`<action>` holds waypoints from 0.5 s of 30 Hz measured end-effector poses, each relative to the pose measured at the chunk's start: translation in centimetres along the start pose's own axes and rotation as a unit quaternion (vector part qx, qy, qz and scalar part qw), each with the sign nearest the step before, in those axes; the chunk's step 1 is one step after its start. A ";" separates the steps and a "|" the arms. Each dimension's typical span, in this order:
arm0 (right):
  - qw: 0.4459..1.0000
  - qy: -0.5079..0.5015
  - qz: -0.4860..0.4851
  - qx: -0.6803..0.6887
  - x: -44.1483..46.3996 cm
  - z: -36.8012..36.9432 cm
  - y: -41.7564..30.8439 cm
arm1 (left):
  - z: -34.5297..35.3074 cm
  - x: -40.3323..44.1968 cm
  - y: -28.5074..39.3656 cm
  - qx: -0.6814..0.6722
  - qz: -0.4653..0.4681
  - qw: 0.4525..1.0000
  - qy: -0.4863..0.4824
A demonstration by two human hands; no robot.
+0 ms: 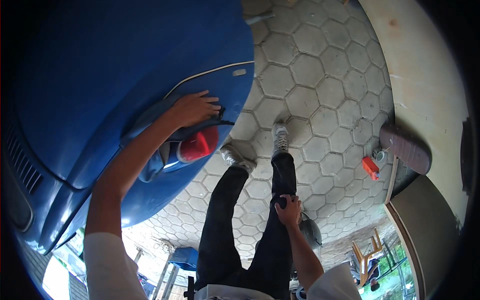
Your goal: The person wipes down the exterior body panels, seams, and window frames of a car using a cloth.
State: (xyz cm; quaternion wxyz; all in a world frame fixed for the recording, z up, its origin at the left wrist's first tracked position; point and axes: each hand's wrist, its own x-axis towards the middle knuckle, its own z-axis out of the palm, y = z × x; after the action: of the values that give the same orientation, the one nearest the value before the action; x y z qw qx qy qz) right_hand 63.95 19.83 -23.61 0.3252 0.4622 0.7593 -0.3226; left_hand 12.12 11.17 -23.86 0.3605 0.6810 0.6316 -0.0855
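Note:
My left hand [196,108] lies with its fingers spread on a dark cloth [157,111] over the blue car body [130,60]. Just below that hand is a red tail light [199,144] set in the blue panel. A pale trim strip [210,73] curves across the bodywork above the fingers. My right hand [288,210] rests near the knee of my dark trousers [284,180], its fingers bent around something dark that I cannot make out.
Hexagonal paving [305,70] covers the ground. At the right stand a cream-coloured panel [425,65] and a brown padded piece [406,149], with a red object [370,168] on the paving nearby. A blue container [184,258] and a wooden chair [366,252] are behind me.

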 end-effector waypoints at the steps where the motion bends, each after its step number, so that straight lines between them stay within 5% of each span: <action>1: 1.000 0.014 -0.005 0.027 0.2 -0.1 0.3 | 1.0 2.1 -0.8 0.042 0.051 0.998 -0.018; 5: 0.990 0.054 -0.021 0.132 0.6 -1.2 0.6 | 4.9 9.8 0.0 0.132 0.187 0.964 -0.137; 9: 0.976 0.098 -0.021 0.192 2.1 -2.8 0.7 | 12.1 18.9 2.6 0.270 0.149 0.904 -0.298; 15: 0.975 0.075 0.005 0.210 2.1 -2.9 2.5 | 22.5 21.7 0.8 0.305 -0.127 0.936 -0.121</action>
State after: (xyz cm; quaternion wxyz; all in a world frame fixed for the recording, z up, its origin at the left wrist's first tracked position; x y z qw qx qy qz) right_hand 64.86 24.08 -24.04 0.1651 0.5471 0.6944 -0.4374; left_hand 24.57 15.03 -52.24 0.1952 0.6567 0.6085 -0.4005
